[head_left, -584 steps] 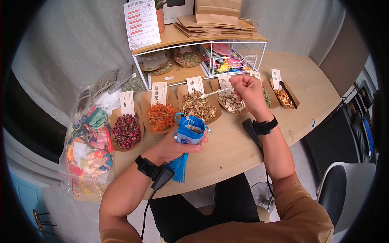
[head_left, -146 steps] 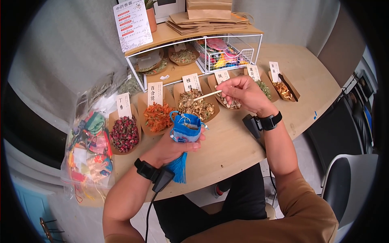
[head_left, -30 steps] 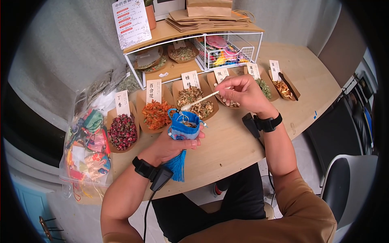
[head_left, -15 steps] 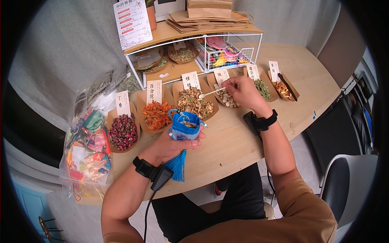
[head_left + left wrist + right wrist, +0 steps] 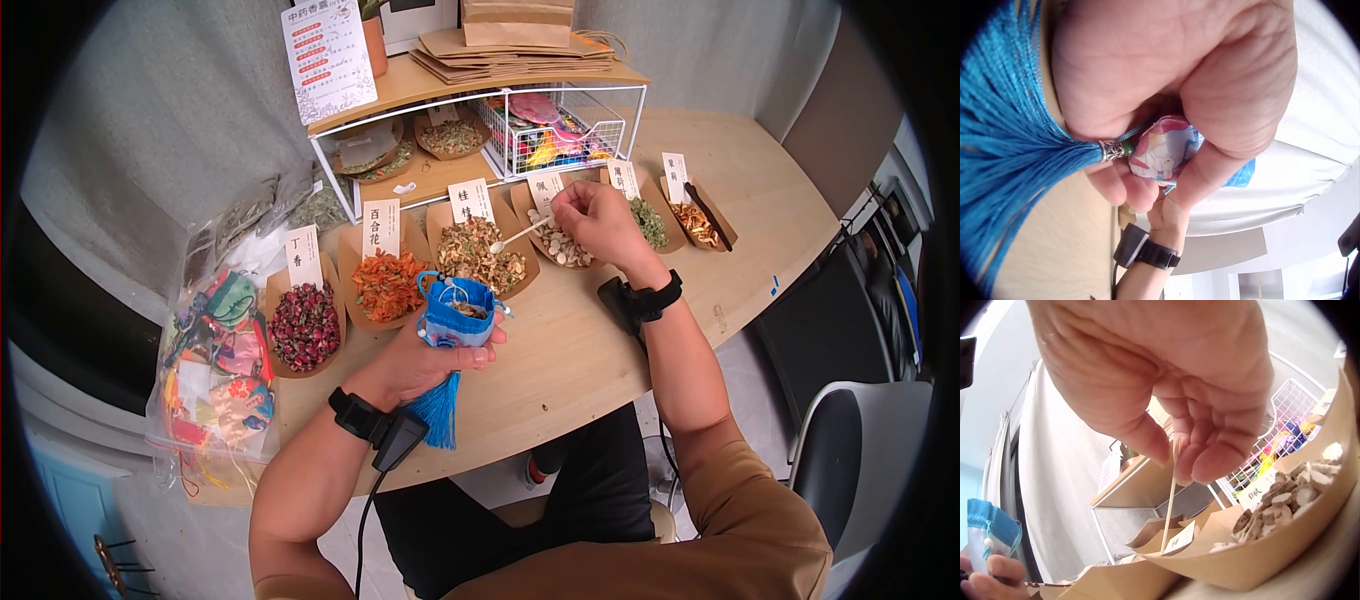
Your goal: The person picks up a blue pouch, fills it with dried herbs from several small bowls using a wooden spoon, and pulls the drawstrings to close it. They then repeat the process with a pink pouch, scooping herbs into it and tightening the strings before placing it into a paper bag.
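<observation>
My left hand (image 5: 425,360) grips a small blue drawstring pouch (image 5: 458,318) with its mouth up and some dried pieces inside. A blue tassel (image 5: 1016,144) hangs from the pouch. Between thumb and fingertips my right hand (image 5: 603,222) pinches the thin handle of a small pale spoon (image 5: 515,238). The spoon's bowl is at the brown chopped herbs (image 5: 482,262) in the third tray from the left; whether it holds anything is too small to tell. In the right wrist view, the hand (image 5: 1166,381) is beside a tray of pale sliced pieces (image 5: 1285,500).
Trays of dark red buds (image 5: 304,328) and orange petals (image 5: 388,285) stand left; green leaves (image 5: 650,222) and a tray with black tongs (image 5: 710,215) stand right. Behind is a white-framed shelf (image 5: 480,92) with a wire basket. A plastic bag of pouches (image 5: 225,370) lies far left.
The spoon has moved from above the pouch's mouth back to the brown herbs, with the right hand still pinching it. My left hand and the pouch have hardly moved since a second ago.
</observation>
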Motion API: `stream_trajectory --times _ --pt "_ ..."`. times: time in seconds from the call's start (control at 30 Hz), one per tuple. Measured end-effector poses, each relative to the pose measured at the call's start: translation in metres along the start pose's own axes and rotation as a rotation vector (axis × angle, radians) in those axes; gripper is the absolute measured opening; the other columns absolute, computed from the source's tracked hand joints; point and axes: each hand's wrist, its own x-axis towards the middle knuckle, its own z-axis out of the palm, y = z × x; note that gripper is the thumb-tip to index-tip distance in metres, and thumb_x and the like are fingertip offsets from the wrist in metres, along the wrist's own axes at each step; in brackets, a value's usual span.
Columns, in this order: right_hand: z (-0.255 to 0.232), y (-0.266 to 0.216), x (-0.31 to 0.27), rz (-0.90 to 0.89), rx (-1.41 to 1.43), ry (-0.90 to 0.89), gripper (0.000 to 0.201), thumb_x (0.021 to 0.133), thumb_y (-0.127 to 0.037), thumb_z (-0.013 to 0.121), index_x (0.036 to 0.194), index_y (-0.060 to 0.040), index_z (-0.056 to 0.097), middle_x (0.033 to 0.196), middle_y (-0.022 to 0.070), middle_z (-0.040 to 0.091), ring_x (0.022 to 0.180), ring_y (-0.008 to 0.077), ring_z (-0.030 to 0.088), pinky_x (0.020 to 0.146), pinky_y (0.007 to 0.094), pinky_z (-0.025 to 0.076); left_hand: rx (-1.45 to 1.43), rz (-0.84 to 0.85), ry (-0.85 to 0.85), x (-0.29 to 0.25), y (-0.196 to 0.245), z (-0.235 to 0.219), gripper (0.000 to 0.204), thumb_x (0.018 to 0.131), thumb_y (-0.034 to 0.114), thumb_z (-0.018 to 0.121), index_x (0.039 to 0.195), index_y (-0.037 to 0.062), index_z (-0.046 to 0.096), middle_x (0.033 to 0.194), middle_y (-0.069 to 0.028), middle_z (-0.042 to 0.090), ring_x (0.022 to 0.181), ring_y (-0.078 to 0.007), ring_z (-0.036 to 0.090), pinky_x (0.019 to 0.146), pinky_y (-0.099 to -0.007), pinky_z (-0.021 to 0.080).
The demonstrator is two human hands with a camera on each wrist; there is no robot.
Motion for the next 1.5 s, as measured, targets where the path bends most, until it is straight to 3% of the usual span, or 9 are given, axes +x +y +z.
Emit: stream_trajectory --times 0.1,0.2,0.4,0.6,0.8,0.9,1.0,1.1,1.5 --pt "0.002 0.003 0.002 0.016 0.014 0.0 0.016 0.091 -0.013 0.06 0.091 0.0026 0.064 0.072 0.0034 0.065 0.062 0.0065 0.057 0.055 0.0233 0.046 0.001 -0.011 0.008 0.0 0.0 0.0 0.051 0.078 -0.001 0.073 0.124 0.0048 0.054 0.108 -0.0059 0.063 0.098 -0.0137 0.061 0.085 -0.0296 0.051" --pt "0.002 0.004 0.003 0.013 0.027 0.033 0.016 0.088 -0.01 0.061 0.088 0.0043 0.066 0.072 0.0111 0.069 0.066 0.0148 0.066 0.062 0.0296 0.051 0.006 -0.016 0.015 0.0 0.0 0.0 0.051 0.078 -0.001 0.073 0.124 0.0046 0.054 0.108 -0.006 0.063 0.098 -0.0138 0.061 0.085 -0.0295 0.051" --pt "0.004 0.01 0.004 0.005 -0.013 0.015 0.014 0.086 -0.01 0.063 0.086 0.0029 0.068 0.069 0.0101 0.068 0.064 0.0156 0.066 0.061 0.03 0.051 0.025 0.006 0.001 0.0 -0.002 -0.001 0.05 0.079 -0.001 0.072 0.126 0.0033 0.054 0.11 -0.0071 0.063 0.097 -0.0145 0.061 0.085 -0.03 0.051" --pt "-0.001 0.006 0.005 -0.032 -0.143 0.167 0.012 0.083 -0.01 0.066 0.083 0.0016 0.069 0.068 0.0105 0.067 0.062 0.016 0.064 0.06 0.0302 0.05 0.033 0.019 0.002 -0.001 -0.001 0.0 0.049 0.08 0.0 0.071 0.126 0.003 0.054 0.111 -0.0074 0.063 0.096 -0.0148 0.061 0.084 -0.0307 0.052" --pt "0.005 0.009 0.001 -0.008 -0.024 -0.038 0.011 0.082 -0.009 0.067 0.083 0.0019 0.069 0.067 0.0062 0.067 0.059 0.0123 0.061 0.059 0.0284 0.05 0.023 -0.011 0.017 -0.001 0.0 0.0 0.051 0.078 -0.001 0.072 0.125 0.0044 0.054 0.111 -0.0066 0.062 0.1 -0.0141 0.06 0.086 -0.0301 0.051" --pt "0.006 0.01 0.003 0.035 0.017 -0.138 0.011 0.089 -0.006 0.062 0.083 0.0028 0.066 0.068 0.0028 0.064 0.057 0.0078 0.057 0.052 0.0226 0.045 0.005 -0.023 0.018 0.0 -0.001 -0.001 0.052 0.077 -0.002 0.073 0.125 0.0049 0.053 0.11 -0.0061 0.062 0.101 -0.0138 0.06 0.086 -0.0294 0.051" --pt "0.008 0.005 0.001 0.175 0.207 -0.233 0.015 0.088 -0.01 0.064 0.08 0.0027 0.066 0.067 0.0038 0.065 0.057 0.0076 0.057 0.053 0.0237 0.047 0.006 -0.02 0.011 0.001 -0.001 -0.001 0.052 0.077 -0.002 0.074 0.125 0.0048 0.054 0.109 -0.0061 0.062 0.101 -0.0138 0.06 0.085 -0.0294 0.051" --pt "0.01 0.006 0.001 0.194 0.242 -0.281 0.018 0.091 -0.01 0.061 0.078 0.0016 0.066 0.066 0.003 0.063 0.056 0.0062 0.055 0.05 0.0217 0.046 0.006 -0.007 0.004 0.001 -0.003 -0.003 0.052 0.077 -0.002 0.073 0.125 0.0046 0.054 0.109 -0.0061 0.063 0.1 -0.0138 0.06 0.084 -0.0294 0.051" --pt "0.01 0.016 0.006 0.256 0.353 -0.238 0.016 0.091 -0.01 0.063 0.081 0.0025 0.066 0.065 0.002 0.061 0.055 0.0065 0.055 0.049 0.0216 0.046 0.001 0.015 -0.017 0.002 -0.005 -0.005 0.052 0.077 -0.004 0.073 0.125 0.0044 0.054 0.109 -0.0062 0.063 0.099 -0.0137 0.06 0.083 -0.0289 0.051"
